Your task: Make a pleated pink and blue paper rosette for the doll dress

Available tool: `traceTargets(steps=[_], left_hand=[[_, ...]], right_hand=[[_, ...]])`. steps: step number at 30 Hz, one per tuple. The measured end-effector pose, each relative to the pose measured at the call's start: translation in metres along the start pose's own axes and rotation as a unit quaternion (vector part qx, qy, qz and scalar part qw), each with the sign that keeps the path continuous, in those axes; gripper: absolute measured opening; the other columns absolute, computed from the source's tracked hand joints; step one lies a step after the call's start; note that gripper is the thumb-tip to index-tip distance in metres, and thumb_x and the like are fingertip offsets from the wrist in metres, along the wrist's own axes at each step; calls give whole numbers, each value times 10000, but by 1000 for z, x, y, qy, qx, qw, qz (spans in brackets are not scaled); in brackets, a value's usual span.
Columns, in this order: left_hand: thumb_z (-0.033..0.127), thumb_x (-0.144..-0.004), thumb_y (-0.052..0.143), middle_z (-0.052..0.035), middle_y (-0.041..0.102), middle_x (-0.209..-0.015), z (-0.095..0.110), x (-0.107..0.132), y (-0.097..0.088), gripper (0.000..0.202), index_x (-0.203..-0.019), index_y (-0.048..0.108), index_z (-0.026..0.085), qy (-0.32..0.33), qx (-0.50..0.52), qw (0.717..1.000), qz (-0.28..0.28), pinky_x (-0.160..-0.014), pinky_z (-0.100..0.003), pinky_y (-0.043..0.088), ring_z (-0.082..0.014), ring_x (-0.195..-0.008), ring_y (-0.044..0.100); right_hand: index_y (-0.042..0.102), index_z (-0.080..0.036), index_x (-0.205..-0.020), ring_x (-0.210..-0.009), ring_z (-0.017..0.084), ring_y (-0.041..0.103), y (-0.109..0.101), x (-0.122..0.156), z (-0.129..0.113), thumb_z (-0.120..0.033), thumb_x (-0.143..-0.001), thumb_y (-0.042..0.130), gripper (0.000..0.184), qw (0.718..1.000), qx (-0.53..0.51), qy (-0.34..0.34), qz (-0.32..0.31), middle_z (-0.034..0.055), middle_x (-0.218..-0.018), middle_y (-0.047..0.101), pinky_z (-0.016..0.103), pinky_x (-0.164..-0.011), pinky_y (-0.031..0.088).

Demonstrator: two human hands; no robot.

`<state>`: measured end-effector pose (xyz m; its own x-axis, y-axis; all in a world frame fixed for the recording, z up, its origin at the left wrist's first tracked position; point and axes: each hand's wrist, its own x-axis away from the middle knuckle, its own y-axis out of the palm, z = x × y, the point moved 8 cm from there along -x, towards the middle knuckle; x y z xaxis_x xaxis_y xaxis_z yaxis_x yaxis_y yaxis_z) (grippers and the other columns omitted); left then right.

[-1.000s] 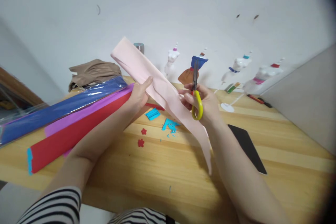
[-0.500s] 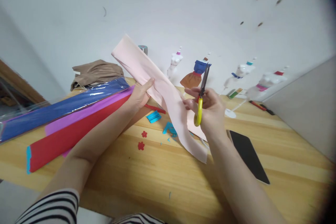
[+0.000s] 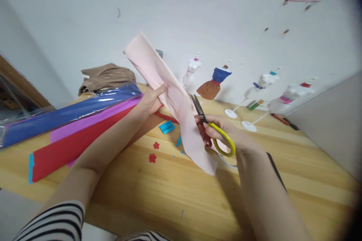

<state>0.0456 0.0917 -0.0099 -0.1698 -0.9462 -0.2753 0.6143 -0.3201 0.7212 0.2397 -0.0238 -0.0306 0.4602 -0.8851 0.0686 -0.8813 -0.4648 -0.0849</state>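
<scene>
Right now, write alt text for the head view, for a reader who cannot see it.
A left hand holds up a long pink paper strip; the right hand holds yellow-handled scissors against its edge, above a wooden table. Red, purple and blue paper rolls lie to the left.

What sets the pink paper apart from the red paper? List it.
The pink paper is raised aslant in the left hand; the red paper lies flat on the table. Scissors in the right hand are at the pink paper; nothing grips the red paper. Both are long folded strips.
</scene>
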Motion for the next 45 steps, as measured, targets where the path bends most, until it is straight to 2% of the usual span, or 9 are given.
traceTargets(steps=[5, 8, 11, 14, 19, 30, 35, 41, 45], left_hand=[[73, -756, 848, -45, 819, -966, 2, 1, 0, 292, -1015, 763, 178, -12, -6, 1000, 23, -1138, -512, 548, -289, -1127, 760], [84, -752, 858, -40, 820, -961, 0, 1, 0, 267, -981, 765, 183, -14, -8, 1000, 19, -1133, -509, 555, -278, -1100, 767], [113, -750, 874, -49, 822, -970, 0, 0, 0, 246, -965, 770, 173, -6, -16, 1000, 10, -1127, -515, 557, -279, -1085, 769], [139, -728, 899, -60, 823, -985, -1, 0, 0, 255, -949, 774, 165, -1, -20, 1000, 1, -1130, -519, 551, -291, -1105, 762], [128, -709, 906, -63, 822, -971, -6, 2, -2, 268, -939, 773, 168, -20, -24, 999, 9, -1172, -549, 505, -325, -1197, 731], [102, -771, 846, -84, 830, -954, -11, 10, 5, 308, -1069, 783, 147, -43, -19, 999, 19, -1200, -559, 476, -339, -1235, 720], [117, -756, 864, -98, 832, -1016, -12, 12, 5, 351, -1094, 774, 148, -44, -22, 998, 29, -1212, -565, 463, -345, -1273, 702], [167, -695, 915, -79, 821, -929, -11, 10, 8, 298, -948, 758, 156, -25, -19, 999, 9, -1181, -560, 494, -349, -1230, 719], [181, -699, 915, -81, 821, -960, -10, 11, 10, 298, -946, 748, 169, -23, -30, 999, 11, -1188, -528, 489, -339, -1260, 705]], right_hand=[[696, -210, -1135, -620, 124, 597, 0, 8, 3, -621, -773, 857, 570, 999, -15, -3, -45, 0, -782, 605, 242, -542, 508], [726, -194, -1153, -720, 153, 612, -1, 9, -5, -657, -807, 807, 583, 997, 6, -60, -55, 37, -860, 628, 285, -641, 540], [742, -199, -1092, -708, 176, 595, -4, 8, -12, -689, -887, 697, 533, 992, 69, -97, -47, 42, -817, 642, 313, -635, 522], [731, -207, -1023, -675, 181, 586, -4, 7, -16, -700, -901, 671, 511, 989, 105, -96, -43, 30, -772, 630, 316, -601, 498], [686, -175, -1128, -585, 148, 554, 6, 6, -23, -717, -856, 723, 607, 995, 36, -89, -38, 0, -710, 586, 297, -546, 466], [635, -181, -812, -530, 114, 477, 14, 4, -29, -710, -874, 711, 537, 993, 32, -102, -45, -27, -579, 529, 278, -534, 398], [615, -197, -867, -489, 105, 440, 15, 3, -24, -689, -843, 754, 512, 997, 3, -76, -27, -51, -555, 526, 272, -504, 348], [609, -211, -886, -429, 95, 414, 16, 2, -21, -707, -807, 778, 530, 998, -12, -63, 10, -72, -522, 509, 273, -460, 310], [602, -224, -880, -391, 89, 369, 14, 1, -20, -728, -794, 771, 539, 998, -2, -55, 37, -84, -474, 482, 274, -437, 286]])
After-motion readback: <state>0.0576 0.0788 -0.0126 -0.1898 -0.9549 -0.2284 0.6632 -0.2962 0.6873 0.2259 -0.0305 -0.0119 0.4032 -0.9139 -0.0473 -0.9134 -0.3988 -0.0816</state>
